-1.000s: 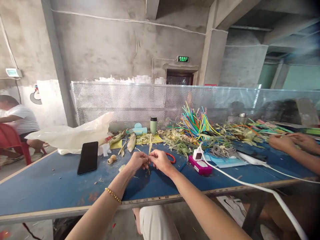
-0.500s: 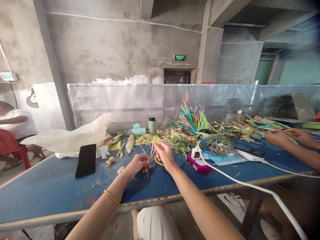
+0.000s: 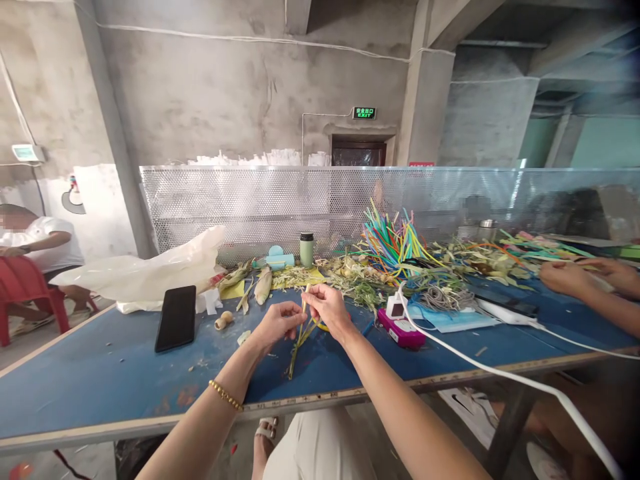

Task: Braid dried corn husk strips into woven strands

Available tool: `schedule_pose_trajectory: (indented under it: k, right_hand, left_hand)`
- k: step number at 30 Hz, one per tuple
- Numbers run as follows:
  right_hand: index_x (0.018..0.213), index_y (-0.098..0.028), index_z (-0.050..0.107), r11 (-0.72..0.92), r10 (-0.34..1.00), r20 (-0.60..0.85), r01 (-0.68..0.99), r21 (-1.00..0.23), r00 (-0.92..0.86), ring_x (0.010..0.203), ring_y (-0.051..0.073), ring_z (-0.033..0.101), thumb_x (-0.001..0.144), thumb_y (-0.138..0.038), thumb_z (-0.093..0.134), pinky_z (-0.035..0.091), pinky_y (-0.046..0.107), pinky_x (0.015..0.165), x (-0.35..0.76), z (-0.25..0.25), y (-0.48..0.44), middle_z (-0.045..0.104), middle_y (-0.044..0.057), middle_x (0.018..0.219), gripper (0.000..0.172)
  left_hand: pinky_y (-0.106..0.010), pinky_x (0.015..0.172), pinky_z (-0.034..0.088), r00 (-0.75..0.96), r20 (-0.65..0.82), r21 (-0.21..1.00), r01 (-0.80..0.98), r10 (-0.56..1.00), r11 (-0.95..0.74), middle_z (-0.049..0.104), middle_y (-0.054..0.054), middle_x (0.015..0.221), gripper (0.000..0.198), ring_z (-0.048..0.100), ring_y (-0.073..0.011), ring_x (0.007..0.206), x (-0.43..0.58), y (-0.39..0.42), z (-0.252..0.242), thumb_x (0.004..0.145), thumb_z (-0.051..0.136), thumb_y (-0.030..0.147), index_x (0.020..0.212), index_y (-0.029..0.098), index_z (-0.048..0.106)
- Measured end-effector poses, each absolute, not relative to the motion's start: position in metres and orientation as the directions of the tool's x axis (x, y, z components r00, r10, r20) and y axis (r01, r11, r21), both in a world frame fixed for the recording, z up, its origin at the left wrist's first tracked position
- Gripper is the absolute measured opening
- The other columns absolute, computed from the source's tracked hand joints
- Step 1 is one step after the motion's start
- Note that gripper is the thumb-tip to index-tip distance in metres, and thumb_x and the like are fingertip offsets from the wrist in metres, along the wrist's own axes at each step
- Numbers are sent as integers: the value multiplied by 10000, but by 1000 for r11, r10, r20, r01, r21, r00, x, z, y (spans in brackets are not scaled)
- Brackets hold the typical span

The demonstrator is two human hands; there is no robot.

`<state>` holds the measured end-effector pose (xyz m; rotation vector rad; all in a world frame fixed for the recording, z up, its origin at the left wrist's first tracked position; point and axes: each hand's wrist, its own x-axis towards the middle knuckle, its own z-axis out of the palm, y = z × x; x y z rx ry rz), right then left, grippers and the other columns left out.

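Observation:
My left hand (image 3: 281, 325), with a gold bead bracelet on the wrist, is closed in a pinch around a thin plant stalk (image 3: 296, 357). The stalk's greenish-yellow ends hang below the fingers, just above or on the blue table. Close beside it, my right hand (image 3: 327, 308) pinches the stalk's pale upper tip between thumb and fingers. A yellow ring-like piece (image 3: 323, 326) lies partly hidden under the right hand. Left of my hands are a small round tan wooden-looking piece (image 3: 223, 320) and a pale scrap (image 3: 244, 337).
A black phone (image 3: 175, 319) and a white plastic bag (image 3: 145, 267) lie left. Behind are dried husks (image 3: 263, 286), a green bottle (image 3: 307, 251) and colourful pipe-like stems (image 3: 395, 240). A purple power block (image 3: 404, 328) with a white cable stands right, near a co-worker's hands (image 3: 565, 279).
My right hand has moved down along the stalk's upper end, which sticks out less above the fingers. More stalk shows below my left hand. The view has shifted slightly.

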<state>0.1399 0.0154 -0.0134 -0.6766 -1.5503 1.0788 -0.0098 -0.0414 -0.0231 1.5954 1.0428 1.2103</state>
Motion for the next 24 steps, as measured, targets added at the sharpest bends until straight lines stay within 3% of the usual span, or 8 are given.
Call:
schedule_pose_trajectory:
  k: [12, 19, 24]
  right_hand:
    - [689, -201, 555, 541, 797, 487, 63, -838, -358, 380, 99, 428, 801, -541, 642, 345, 224, 382, 140, -17, 14, 508, -49, 463, 368]
    - [755, -203, 538, 513, 755, 478, -49, -857, -449, 413, 88, 438, 755, -476, 714, 360, 212, 384, 138, -16, 10, 513, -64, 543, 325]
    - [735, -185, 546, 472, 770, 442, -56, -880, -460, 370, 76, 416, 747, -475, 728, 345, 206, 372, 136, -17, 10, 508, -73, 487, 343]
  left_hand:
    - [-224, 441, 335, 17, 364, 915, 182, 931, -361, 537, 13, 454, 303, 455, -101, 419, -13, -36, -26, 717, 735, 451, 705, 155, 673]
    - [-222, 446, 360, 27, 332, 939, 88, 943, -333, 592, -5, 465, 259, 495, -104, 405, -13, -37, -24, 692, 752, 363, 707, 155, 598]
    - [-213, 442, 344, 22, 329, 939, 100, 944, -330, 570, 9, 450, 263, 479, -90, 403, -14, -36, -25, 690, 745, 344, 652, 158, 563]
